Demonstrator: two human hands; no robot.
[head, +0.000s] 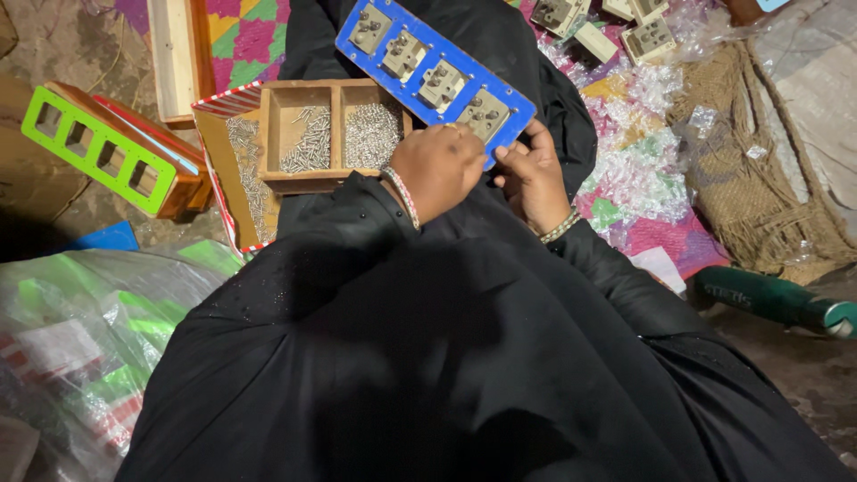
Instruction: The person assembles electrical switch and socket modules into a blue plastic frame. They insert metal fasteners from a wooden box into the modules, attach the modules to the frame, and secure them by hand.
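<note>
Both hands hold a blue plate (435, 64) at its near end.
Its long axis runs from far left to near right; left hand (435, 168) and right hand (534, 177) grip it.

A wooden compartment tray (272, 134) holds heaps of small silver screws (370, 134). To its left a green frame with square openings (94, 147) lies on a wooden block. Clear crumpled plastic wrappers (638, 156) cover a patterned cloth, beside a woven jute sack (759, 178). A green-handled tool (772, 299) lies on the floor.
</note>
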